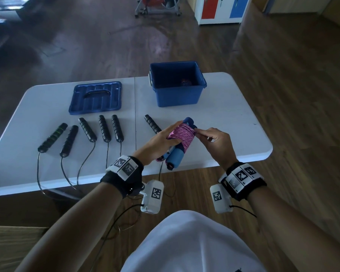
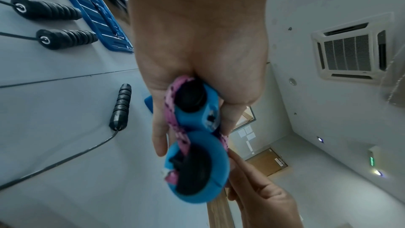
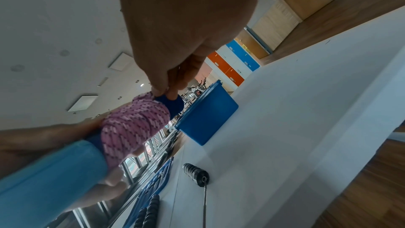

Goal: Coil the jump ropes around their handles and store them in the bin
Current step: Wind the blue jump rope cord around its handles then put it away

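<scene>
Above the near edge of the white table [image 1: 214, 107], the left hand [image 1: 157, 142] grips paired blue handles [image 1: 176, 157] wound with pink rope [image 1: 182, 135]; the right hand [image 1: 217, 142] pinches the rope's end. Blue bin [image 1: 178, 95] sits beyond, black handles [image 1: 86, 129] left. No legible writing.

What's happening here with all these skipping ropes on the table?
A person is tidying jump ropes. Their left hand grips a pair of blue handles with pink rope coiled around them, while the right hand pinches the rope at the far end of the coil. Six black handles lie on the white table, cords trailing over the near edge. The open blue bin stands behind, its lid beside it.
</scene>
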